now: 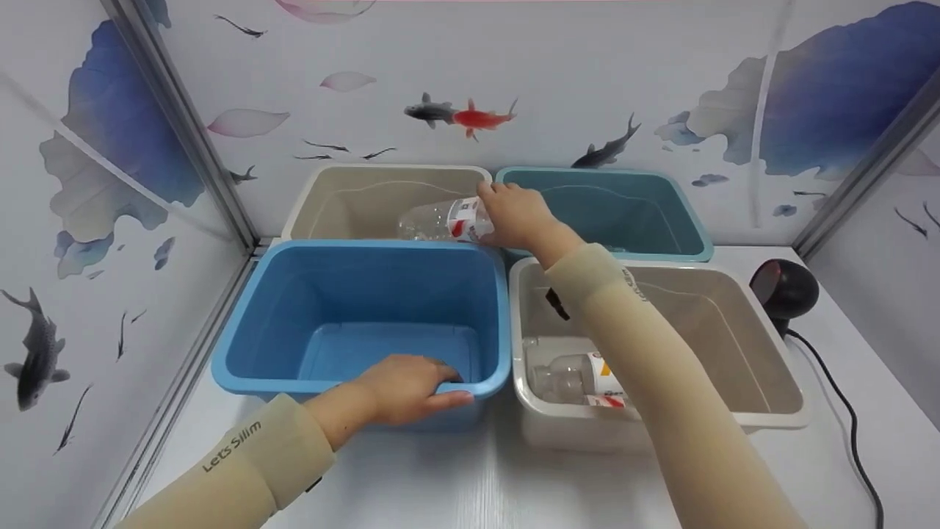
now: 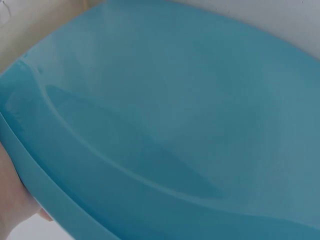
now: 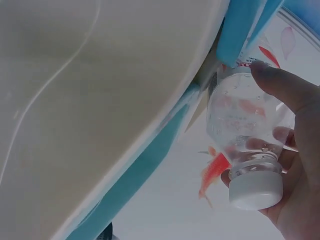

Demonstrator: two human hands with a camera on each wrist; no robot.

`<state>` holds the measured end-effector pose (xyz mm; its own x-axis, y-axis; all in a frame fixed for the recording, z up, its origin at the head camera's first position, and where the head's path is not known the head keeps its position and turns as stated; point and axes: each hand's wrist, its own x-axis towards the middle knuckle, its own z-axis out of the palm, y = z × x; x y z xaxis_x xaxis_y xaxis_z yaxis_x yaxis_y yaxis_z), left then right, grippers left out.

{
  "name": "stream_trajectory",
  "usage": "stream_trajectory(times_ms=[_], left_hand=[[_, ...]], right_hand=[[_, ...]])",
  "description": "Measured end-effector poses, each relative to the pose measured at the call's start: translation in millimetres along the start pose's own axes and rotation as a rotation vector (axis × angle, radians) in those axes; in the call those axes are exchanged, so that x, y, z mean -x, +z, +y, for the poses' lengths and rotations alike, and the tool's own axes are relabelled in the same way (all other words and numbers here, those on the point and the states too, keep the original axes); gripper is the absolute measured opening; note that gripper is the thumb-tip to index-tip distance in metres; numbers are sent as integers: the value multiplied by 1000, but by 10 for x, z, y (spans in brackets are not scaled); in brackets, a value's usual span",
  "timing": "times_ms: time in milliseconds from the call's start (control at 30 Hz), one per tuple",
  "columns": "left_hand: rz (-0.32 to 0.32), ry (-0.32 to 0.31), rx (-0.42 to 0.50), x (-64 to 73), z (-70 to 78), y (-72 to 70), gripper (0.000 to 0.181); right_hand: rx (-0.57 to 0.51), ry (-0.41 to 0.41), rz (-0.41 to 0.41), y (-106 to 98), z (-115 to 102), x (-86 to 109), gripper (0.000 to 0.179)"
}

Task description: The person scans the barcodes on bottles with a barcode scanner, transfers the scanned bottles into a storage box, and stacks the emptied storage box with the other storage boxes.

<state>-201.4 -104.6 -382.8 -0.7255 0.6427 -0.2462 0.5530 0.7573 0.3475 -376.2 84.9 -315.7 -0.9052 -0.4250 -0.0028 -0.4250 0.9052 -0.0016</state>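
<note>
My right hand holds a clear plastic bottle with a red and white label, lying sideways over the back-left beige bin. In the right wrist view the bottle's white cap points toward the camera, with the fingers wrapped along its side. The left hand grips the near rim of the blue bin, thumb outside and fingers over the inner side. Nothing lies on the visible floor of that bin. A second clear bottle lies in the front-right beige bin, partly covered by my right forearm.
A teal bin stands at the back right, close against the others. To the right, a black rounded device trails a cable along the white table. Printed wall panels with fish enclose the back and sides.
</note>
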Motion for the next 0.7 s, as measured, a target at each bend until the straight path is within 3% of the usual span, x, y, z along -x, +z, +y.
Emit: stream_trajectory(times_ms=[200, 367, 700], left_hand=[[-3, -11, 11, 1, 11, -19, 59], [2, -11, 9, 16, 2, -27, 56], [-4, -4, 5, 17, 0, -20, 57]], right_hand=[[-107, -19, -14, -63, 0, 1, 60], [-235, -14, -30, -64, 13, -21, 59], [-341, -19, -37, 3, 32, -63, 51]])
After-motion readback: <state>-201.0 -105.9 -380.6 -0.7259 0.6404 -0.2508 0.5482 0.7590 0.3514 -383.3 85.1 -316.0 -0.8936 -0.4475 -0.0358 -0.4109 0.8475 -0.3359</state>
